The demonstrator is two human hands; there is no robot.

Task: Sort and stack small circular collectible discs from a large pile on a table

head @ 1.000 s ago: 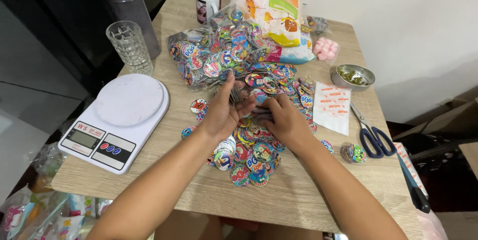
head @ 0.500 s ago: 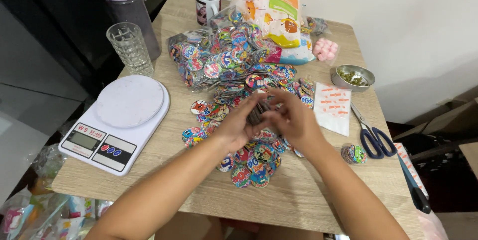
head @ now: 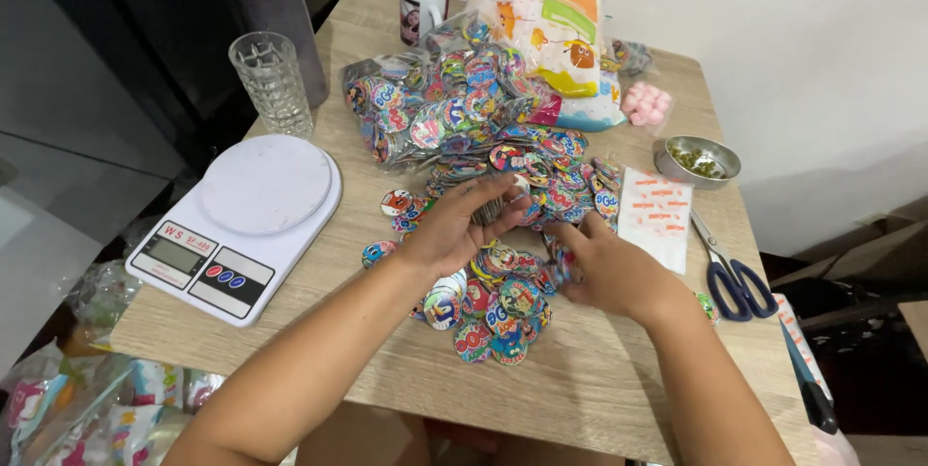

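both hands have drawn apart over the pile of round printed discs on the table: the left hand now curls shut around a small stack of discs, the right hand pressing, half open, on loose ones.

Both forearms reach forward, the left hand raised with fingers pinched together, the right hand lowered, fingers spread.

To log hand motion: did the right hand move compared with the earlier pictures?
Yes. The right hand moved apart from the left hand, toward the scissors.
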